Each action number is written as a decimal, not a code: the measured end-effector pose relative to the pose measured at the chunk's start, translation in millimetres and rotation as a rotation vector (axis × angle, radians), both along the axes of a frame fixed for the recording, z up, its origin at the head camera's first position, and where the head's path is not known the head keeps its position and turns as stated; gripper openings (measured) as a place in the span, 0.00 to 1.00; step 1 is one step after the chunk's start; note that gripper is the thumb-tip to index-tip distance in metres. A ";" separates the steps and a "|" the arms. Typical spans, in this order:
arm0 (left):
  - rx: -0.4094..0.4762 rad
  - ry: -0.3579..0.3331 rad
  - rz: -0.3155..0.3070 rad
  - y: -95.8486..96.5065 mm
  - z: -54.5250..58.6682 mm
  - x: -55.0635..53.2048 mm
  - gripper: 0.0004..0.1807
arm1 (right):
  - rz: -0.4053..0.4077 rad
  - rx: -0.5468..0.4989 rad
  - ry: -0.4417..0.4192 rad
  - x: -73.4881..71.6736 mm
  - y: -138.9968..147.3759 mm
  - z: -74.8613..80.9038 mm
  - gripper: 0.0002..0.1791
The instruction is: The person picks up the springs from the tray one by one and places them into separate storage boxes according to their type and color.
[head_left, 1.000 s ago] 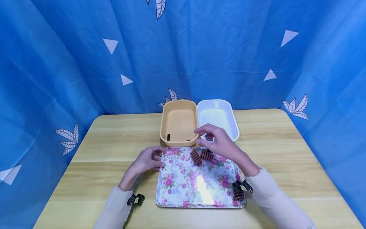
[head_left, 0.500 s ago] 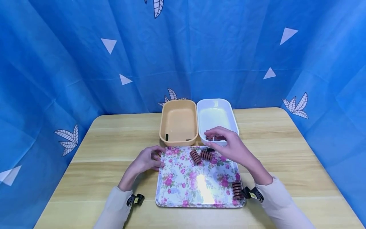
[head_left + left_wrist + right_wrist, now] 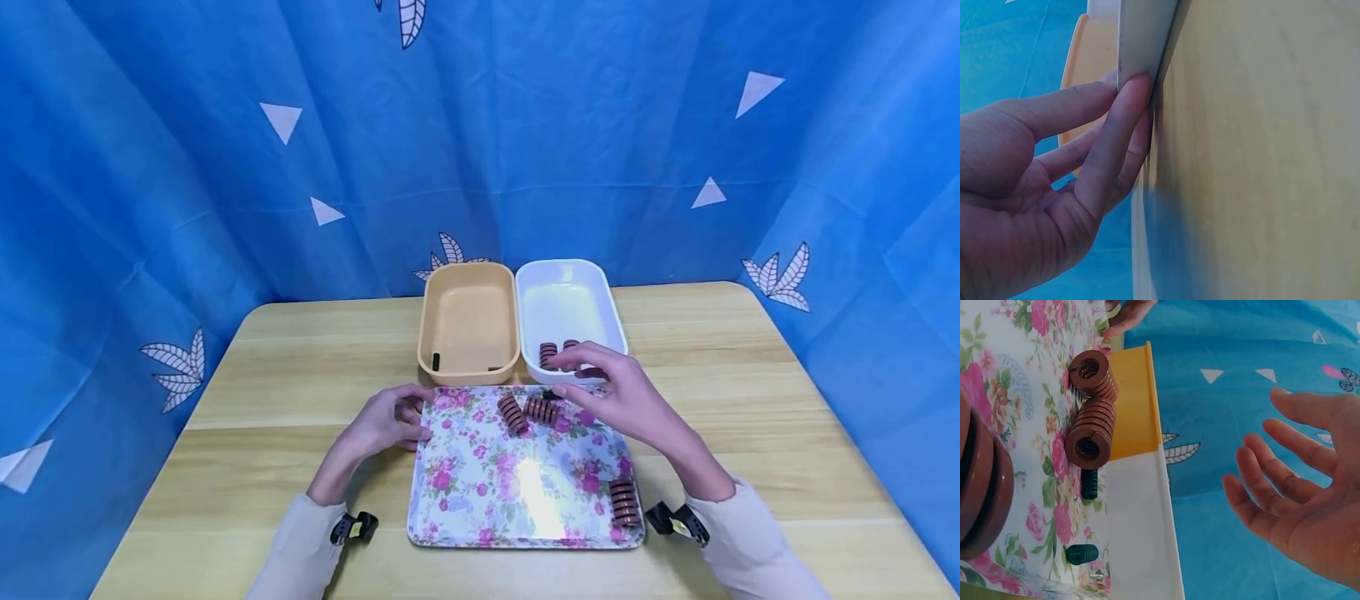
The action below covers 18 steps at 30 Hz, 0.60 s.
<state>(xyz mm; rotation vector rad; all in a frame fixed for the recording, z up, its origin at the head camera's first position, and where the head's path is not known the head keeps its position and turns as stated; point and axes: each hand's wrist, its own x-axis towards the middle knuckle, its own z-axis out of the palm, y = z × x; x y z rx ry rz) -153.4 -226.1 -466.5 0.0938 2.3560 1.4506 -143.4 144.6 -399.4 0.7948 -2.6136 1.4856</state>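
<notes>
My left hand [image 3: 386,421] pinches the left edge of a flowered tray [image 3: 465,508], thumb and fingertips on its rim in the left wrist view. The right hand [image 3: 618,396] hovers over the near end of the white bin [image 3: 618,333], fingers loosely bent and apart, holding nothing. Under its fingers, two brown coil springs [image 3: 548,353] lie in that bin, one partly hidden. Two brown springs [image 3: 512,414] lie near the tray's far edge, and another brown spring [image 3: 624,502] at its near right corner. Dark green springs [image 3: 1082,554] lie on the tray in the right wrist view.
An orange bin [image 3: 468,308] stands left of the white one, behind the tray. It holds a dark green spring [image 3: 436,362] and a small dark spring [image 3: 495,368]. A small silvery piece [image 3: 1097,575] lies on the tray. Blue curtain [image 3: 637,125] surrounds the wooden table [image 3: 315,350].
My right hand has moved right, from between the bins to the white bin's near right side, uncovering the brown springs inside. The left hand stays at the tray's edge.
</notes>
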 end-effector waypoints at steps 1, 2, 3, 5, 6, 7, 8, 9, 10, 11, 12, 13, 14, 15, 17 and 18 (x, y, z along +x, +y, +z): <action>0.000 0.000 0.002 -0.4 0.2 0.4 0.28 | 0.003 0.002 0.003 0.0 0.2 0.1 0.16; 0.000 0.000 0.003 -0.8 0.5 0.7 0.29 | 0.005 0.004 0.007 0.0 0.6 0.2 0.16; 0.003 -0.001 0.002 -0.8 0.8 0.8 0.28 | 0.006 0.007 0.013 0.2 1.2 0.2 0.16; 0.009 0.001 0.002 -0.5 -0.1 0.5 0.28 | 0.014 0.010 0.030 0.8 2.5 0.4 0.15; 0.010 0.003 0.001 -0.4 -0.5 0.5 0.28 | 0.017 0.017 0.043 1.2 3.6 -0.1 0.15; 0.011 0.006 0.000 -0.3 -0.7 0.4 0.28 | 0.021 0.024 0.052 2.0 4.5 -0.1 0.15; 0.012 0.008 -0.001 -0.2 -0.7 0.7 0.28 | 0.026 0.028 0.061 2.5 5.6 -0.8 0.15; 0.012 0.009 -0.001 -0.1 -0.8 0.7 0.28 | 0.030 0.034 0.070 3.2 6.7 -1.6 0.15; 0.011 0.010 -0.001 -0.1 -1.0 0.7 0.28 | 0.036 0.040 0.078 3.8 7.7 -2.5 0.15; 0.010 0.010 0.001 -0.2 -1.1 0.8 0.28 | 0.040 0.049 0.083 4.3 8.9 -3.5 0.15; 0.007 0.011 0.002 -0.3 -1.4 0.8 0.28 | 0.046 0.053 0.085 4.7 10.0 -4.6 0.15; 0.007 0.008 0.004 -0.6 -1.8 0.7 0.28 | 0.052 0.057 0.085 5.3 10.8 -5.6 0.15; 0.006 0.009 0.005 -1.1 -2.3 0.6 0.28 | 0.057 0.058 0.083 6.2 11.4 -6.8 0.15; 0.002 0.011 0.004 -1.8 -2.7 0.9 0.28 | 0.061 0.062 0.082 7.2 11.8 -7.8 0.15; 0.000 0.019 0.001 -1.0 -4.4 -0.3 0.28 | 0.066 0.071 0.091 9.0 14.1 -9.6 0.16; 0.001 0.020 0.000 -0.6 -5.2 -1.0 0.28 | 0.069 0.073 0.097 10.1 15.0 -10.4 0.16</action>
